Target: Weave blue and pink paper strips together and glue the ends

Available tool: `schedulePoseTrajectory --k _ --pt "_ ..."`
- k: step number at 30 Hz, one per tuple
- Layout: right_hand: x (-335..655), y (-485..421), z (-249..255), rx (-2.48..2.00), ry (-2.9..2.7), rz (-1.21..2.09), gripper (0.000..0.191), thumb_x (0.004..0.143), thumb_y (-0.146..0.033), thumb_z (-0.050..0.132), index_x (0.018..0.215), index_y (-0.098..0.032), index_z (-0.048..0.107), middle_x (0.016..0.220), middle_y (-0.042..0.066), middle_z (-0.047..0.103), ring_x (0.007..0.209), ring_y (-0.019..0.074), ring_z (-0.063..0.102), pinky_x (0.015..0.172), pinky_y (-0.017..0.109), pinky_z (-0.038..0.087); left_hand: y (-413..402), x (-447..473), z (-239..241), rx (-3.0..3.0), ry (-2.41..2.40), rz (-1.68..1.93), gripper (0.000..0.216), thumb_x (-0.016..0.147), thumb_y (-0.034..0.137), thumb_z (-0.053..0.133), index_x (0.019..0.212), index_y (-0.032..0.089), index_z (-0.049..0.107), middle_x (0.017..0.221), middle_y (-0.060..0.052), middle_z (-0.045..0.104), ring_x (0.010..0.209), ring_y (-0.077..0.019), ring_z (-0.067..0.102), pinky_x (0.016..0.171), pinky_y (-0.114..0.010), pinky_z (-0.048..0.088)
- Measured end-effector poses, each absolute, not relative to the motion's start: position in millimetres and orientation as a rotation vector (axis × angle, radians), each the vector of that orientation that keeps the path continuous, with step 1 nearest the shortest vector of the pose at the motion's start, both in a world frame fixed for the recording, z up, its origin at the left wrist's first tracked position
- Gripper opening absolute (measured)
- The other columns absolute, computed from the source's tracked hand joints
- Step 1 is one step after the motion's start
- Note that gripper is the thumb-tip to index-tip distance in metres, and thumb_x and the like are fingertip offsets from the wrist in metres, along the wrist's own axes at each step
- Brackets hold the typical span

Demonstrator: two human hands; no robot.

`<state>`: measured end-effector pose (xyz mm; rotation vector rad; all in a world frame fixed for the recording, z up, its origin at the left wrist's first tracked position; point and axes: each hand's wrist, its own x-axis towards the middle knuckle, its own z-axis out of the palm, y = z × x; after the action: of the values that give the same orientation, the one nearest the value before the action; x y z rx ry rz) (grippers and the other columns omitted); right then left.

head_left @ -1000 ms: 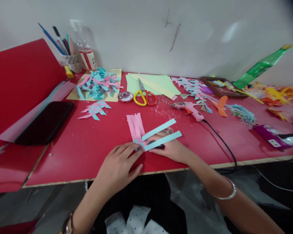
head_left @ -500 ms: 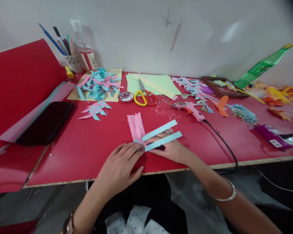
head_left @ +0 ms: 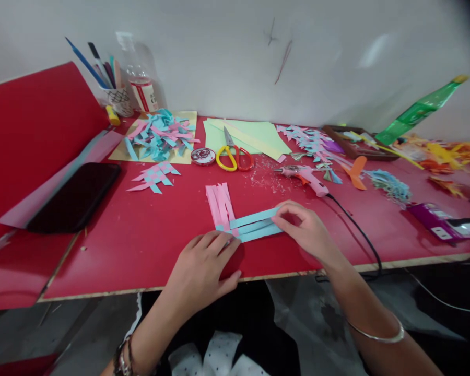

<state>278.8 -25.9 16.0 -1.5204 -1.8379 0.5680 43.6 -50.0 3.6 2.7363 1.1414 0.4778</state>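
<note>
Pink paper strips point(head_left: 219, 205) point away from me on the table and cross light blue paper strips point(head_left: 254, 230) in a small weave. My left hand point(head_left: 206, 261) lies with its fingers flat over the near left of that crossing, covering part of it. At the right, my right hand point(head_left: 303, 227) pinches the ends of the blue strips between thumb and fingers. Up and to the left lies a separate woven pink and blue piece point(head_left: 156, 176), with nothing touching it.
A pink glue gun point(head_left: 305, 175), its cord trailing right, lies beyond my right hand. Scissors point(head_left: 229, 151), a round tin point(head_left: 202, 156) and green paper sheets point(head_left: 258, 134) lie farther back. A dark phone point(head_left: 74, 196) is at left, a purple power strip point(head_left: 431, 222) at right.
My right hand has moved right, from under the blue strips to their ends, and pinches them. The strips have come down flatter and closer together. My left hand stays nearly in place.
</note>
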Motion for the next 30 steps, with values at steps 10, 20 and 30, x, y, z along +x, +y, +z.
schedulePoseTrajectory --k 10,20,30 --pt "263.6 -26.1 23.0 -1.702 -2.042 0.098 0.014 0.081 -0.028 0.048 0.092 -0.024 0.056 0.104 0.004 0.058 0.098 0.0209 0.053 0.094 0.046 0.018 -48.1 42.2 5.6 2.706 1.132 0.411 0.039 0.079 0.035 0.048 0.116 0.023 0.05 0.111 -0.004 0.054 0.1 -0.0225 0.048 0.085 -0.039 0.041" --pt "229.6 -7.0 17.5 -1.55 -2.353 0.234 0.011 0.08 -0.031 0.053 0.087 -0.024 0.059 0.092 0.0 0.06 0.091 0.0176 0.053 0.093 0.046 0.009 -49.0 41.9 5.4 2.705 1.137 0.382 0.039 0.08 0.036 0.047 0.117 0.023 0.049 0.112 -0.006 0.052 0.102 -0.0234 0.045 0.086 -0.039 0.039" --pt "231.6 -6.6 14.6 -1.541 -2.35 0.297 0.008 0.081 -0.029 0.051 0.083 -0.024 0.058 0.09 0.0 0.059 0.091 0.0173 0.052 0.089 0.042 0.014 -49.5 42.1 5.4 2.767 1.123 0.377 0.039 0.082 0.037 0.045 0.12 0.027 0.048 0.113 -0.007 0.051 0.102 -0.0245 0.045 0.085 -0.041 0.04"
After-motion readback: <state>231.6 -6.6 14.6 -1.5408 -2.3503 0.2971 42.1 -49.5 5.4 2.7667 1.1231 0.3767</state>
